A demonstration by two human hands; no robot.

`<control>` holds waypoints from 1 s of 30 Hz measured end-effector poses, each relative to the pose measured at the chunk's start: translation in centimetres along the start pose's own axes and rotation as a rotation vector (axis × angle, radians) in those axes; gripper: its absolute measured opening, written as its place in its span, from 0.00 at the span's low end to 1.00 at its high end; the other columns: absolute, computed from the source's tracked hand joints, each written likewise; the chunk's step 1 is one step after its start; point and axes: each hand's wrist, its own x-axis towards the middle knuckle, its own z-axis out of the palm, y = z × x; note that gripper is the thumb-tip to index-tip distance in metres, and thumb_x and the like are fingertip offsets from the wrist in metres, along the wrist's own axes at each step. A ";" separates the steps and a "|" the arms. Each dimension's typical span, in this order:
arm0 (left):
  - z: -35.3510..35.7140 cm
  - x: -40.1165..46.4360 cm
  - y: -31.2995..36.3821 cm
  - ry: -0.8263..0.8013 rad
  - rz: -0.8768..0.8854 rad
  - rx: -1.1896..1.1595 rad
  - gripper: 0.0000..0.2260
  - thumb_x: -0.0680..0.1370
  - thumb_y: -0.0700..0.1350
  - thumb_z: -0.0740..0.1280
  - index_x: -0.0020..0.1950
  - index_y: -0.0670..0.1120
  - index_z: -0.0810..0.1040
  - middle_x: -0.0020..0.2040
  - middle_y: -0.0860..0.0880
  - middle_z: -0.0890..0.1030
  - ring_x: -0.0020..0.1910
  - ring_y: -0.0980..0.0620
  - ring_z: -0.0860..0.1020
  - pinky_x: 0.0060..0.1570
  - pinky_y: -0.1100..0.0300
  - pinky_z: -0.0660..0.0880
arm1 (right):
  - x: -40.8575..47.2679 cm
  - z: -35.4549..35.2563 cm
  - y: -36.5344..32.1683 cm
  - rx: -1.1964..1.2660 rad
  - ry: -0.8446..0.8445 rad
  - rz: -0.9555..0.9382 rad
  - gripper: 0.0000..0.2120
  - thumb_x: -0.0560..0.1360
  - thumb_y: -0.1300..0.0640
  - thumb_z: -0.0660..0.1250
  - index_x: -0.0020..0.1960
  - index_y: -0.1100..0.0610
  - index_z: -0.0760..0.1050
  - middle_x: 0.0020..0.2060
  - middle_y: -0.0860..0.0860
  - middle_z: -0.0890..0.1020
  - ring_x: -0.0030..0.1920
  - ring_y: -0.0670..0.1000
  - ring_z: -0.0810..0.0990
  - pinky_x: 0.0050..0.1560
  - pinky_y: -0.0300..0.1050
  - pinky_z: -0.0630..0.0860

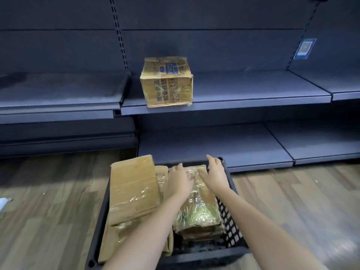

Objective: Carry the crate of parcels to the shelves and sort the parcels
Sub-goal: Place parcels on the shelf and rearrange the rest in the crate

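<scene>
A dark plastic crate (230,227) stands on the floor in front of the shelves, filled with taped cardboard parcels. A large flat parcel (134,188) leans at its left side. A tape-wrapped parcel (198,209) lies at the crate's right. My left hand (180,181) rests on the far left part of that wrapped parcel, fingers curled down. My right hand (213,173) hovers over its far right end with fingers spread, near the crate's far rim. One cardboard box (166,81) with a blue label stands on the middle shelf (253,94).
Dark metal shelving spans the view, with a lower shelf (214,151) just beyond the crate. A blue sign (304,48) hangs on the back panel at right. Wooden floor (48,201) surrounds the crate; a white scrap (3,202) lies at far left.
</scene>
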 end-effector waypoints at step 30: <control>4.3 -4.0 -5.8 -0.246 0.076 0.241 0.49 0.72 0.48 0.72 0.78 0.46 0.37 0.78 0.46 0.53 0.75 0.46 0.60 0.69 0.52 0.68 | -6.4 2.5 10.2 0.234 -0.328 0.237 0.41 0.68 0.59 0.76 0.73 0.56 0.57 0.66 0.50 0.74 0.65 0.51 0.74 0.64 0.44 0.72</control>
